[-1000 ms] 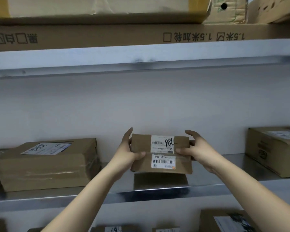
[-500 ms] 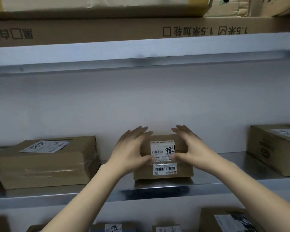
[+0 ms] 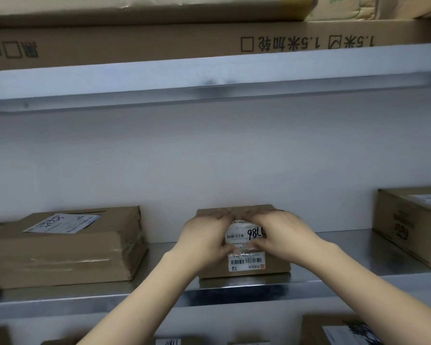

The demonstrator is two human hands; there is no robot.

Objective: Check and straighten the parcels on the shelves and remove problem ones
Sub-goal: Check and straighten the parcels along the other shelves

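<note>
- Parcel placement first: the small brown cardboard parcel with white barcode labels (image 3: 246, 262) is sitting flat on the grey metal shelf (image 3: 234, 291), close to its front edge. Its labelled face is turning outward, I am guessing so the handwritten number is showing.
- I am seeing both hands on it at once. I am taking this as squaring it up rather than lifting, since its base appears to be resting on the shelf.
- The left hand (image 3: 204, 240) is draping over the parcel's top left. Its fingers (image 3: 219, 215) are lying close together across the top, and the thumb is pressing the front face beside the upper label.
- The right hand (image 3: 284, 235) is mirroring it on the top right, its fingers (image 3: 256, 214) lying side by side over the top edge and the thumb touching the front. Nothing appears to be getting pinched, though the fingertips are blurring.
- Both forearms are reaching up and inward from below, with the backs of the hands facing me.
- The wide, flat, taped brown cardboard box (image 3: 65, 252) is lying well apart on the left, and another brown cardboard box (image 3: 408, 225) is standing well apart on the right. I am judging that the parcel is free for sliding without nudging either.
- A long printed brown carton (image 3: 135, 43) is resting on the white upper shelf (image 3: 209, 70) overhead.
</note>
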